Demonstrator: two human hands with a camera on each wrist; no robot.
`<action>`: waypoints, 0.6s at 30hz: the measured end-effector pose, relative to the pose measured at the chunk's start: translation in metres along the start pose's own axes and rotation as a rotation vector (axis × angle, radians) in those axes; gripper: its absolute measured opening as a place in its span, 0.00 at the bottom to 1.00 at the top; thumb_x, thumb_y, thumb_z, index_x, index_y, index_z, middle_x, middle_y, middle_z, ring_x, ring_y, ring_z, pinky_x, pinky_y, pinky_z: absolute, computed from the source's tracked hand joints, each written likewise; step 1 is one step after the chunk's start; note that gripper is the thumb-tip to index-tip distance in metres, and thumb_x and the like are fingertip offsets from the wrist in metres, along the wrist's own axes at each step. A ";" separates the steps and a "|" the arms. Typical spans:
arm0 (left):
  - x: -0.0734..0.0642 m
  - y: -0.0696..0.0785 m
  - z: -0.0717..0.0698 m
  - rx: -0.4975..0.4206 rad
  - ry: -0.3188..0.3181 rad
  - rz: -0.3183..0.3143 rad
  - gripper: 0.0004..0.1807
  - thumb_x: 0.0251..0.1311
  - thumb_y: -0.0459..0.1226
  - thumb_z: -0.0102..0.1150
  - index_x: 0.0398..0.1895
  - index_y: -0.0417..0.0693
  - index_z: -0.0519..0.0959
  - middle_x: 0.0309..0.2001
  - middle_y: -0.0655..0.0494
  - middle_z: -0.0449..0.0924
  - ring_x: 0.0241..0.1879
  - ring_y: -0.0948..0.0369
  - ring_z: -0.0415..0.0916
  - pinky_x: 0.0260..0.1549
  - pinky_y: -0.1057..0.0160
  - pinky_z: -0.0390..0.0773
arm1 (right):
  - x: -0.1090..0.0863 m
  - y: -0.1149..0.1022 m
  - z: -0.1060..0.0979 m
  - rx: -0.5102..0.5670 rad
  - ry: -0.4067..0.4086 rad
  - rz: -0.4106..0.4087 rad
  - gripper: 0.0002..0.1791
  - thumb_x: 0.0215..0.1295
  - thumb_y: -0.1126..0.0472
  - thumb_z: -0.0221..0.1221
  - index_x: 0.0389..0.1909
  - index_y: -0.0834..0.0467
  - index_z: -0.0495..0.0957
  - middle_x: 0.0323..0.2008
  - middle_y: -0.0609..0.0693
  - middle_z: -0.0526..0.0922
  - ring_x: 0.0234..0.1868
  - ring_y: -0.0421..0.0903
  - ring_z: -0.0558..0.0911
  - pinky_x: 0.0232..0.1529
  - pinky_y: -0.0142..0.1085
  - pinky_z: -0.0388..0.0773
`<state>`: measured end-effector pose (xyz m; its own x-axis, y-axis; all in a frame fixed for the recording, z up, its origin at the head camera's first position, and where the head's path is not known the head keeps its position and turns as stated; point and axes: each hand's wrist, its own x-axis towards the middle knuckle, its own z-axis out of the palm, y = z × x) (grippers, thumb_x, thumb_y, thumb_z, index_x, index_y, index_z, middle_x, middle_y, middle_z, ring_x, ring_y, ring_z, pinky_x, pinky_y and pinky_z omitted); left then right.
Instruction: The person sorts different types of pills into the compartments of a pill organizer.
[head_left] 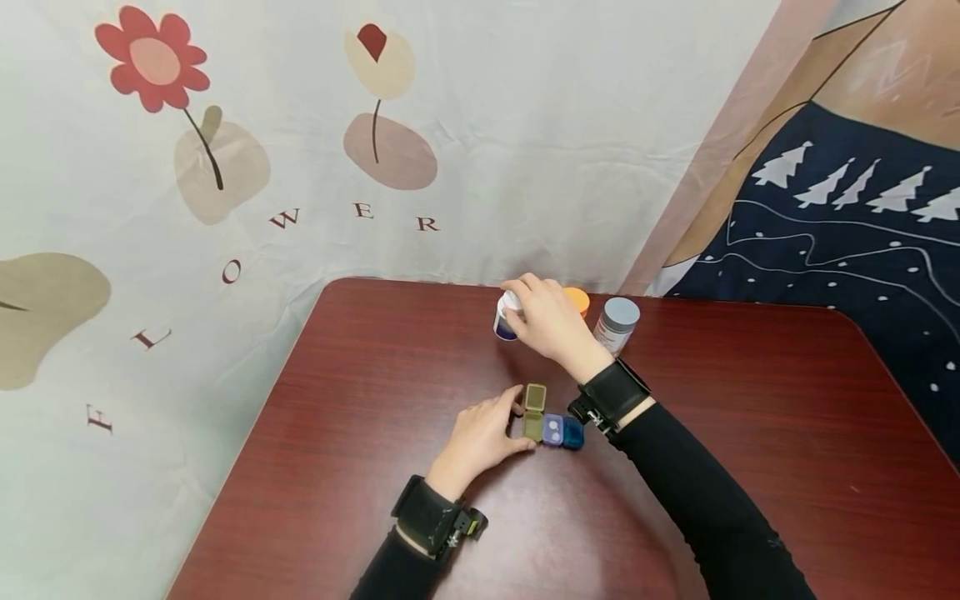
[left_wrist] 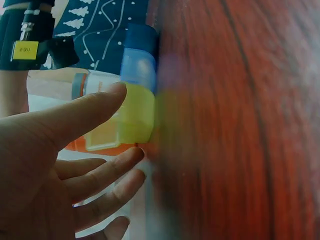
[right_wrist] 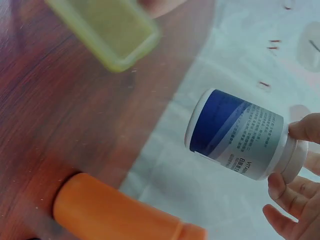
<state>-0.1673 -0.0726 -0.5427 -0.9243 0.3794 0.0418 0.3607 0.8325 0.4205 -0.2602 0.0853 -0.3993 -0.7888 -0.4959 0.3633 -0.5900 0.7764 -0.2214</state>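
My right hand (head_left: 553, 321) grips a white bottle (right_wrist: 237, 135) with a blue label by its white cap, fingertips around the cap. In the right wrist view its base appears raised off the table. Nearer me lies a small pill box (head_left: 553, 429) with green, purple and dark blue compartments. The green lid (head_left: 536, 397) stands open, and pale round shapes show in the purple compartment. My left hand (head_left: 480, 433) is spread beside the green compartment (left_wrist: 137, 114), its thumb at the near edge and its index finger beside the lid.
An orange bottle (right_wrist: 110, 207) stands behind my right hand, its yellow-orange cap (head_left: 577, 300) showing. To its right is a white jar (head_left: 617, 325) with a grey lid. The reddish-brown table (head_left: 360, 375) meets a printed cloth (head_left: 525, 167) along its far edge.
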 end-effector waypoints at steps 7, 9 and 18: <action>-0.018 0.010 -0.019 -0.067 0.052 0.015 0.50 0.63 0.58 0.79 0.83 0.49 0.69 0.75 0.51 0.79 0.72 0.49 0.80 0.61 0.39 0.85 | -0.025 -0.008 -0.021 0.059 0.090 -0.022 0.21 0.76 0.60 0.67 0.65 0.64 0.83 0.56 0.62 0.88 0.55 0.61 0.86 0.65 0.57 0.81; -0.027 0.021 -0.033 -0.096 0.069 0.027 0.49 0.64 0.54 0.80 0.83 0.45 0.69 0.76 0.46 0.77 0.73 0.46 0.78 0.62 0.38 0.85 | -0.033 -0.010 -0.027 0.066 0.108 -0.041 0.21 0.75 0.61 0.68 0.64 0.64 0.84 0.56 0.62 0.88 0.54 0.61 0.86 0.62 0.56 0.83; -0.052 0.057 -0.063 -0.126 0.169 0.000 0.46 0.64 0.44 0.81 0.81 0.38 0.69 0.78 0.41 0.74 0.74 0.43 0.75 0.70 0.40 0.80 | -0.072 -0.019 -0.036 0.022 0.199 -0.162 0.20 0.68 0.64 0.73 0.59 0.65 0.86 0.54 0.62 0.89 0.55 0.60 0.87 0.61 0.56 0.84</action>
<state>-0.1065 -0.0704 -0.4643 -0.9361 0.2969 0.1889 0.3517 0.7713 0.5305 -0.1858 0.1209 -0.3886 -0.6356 -0.5250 0.5660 -0.7112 0.6834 -0.1648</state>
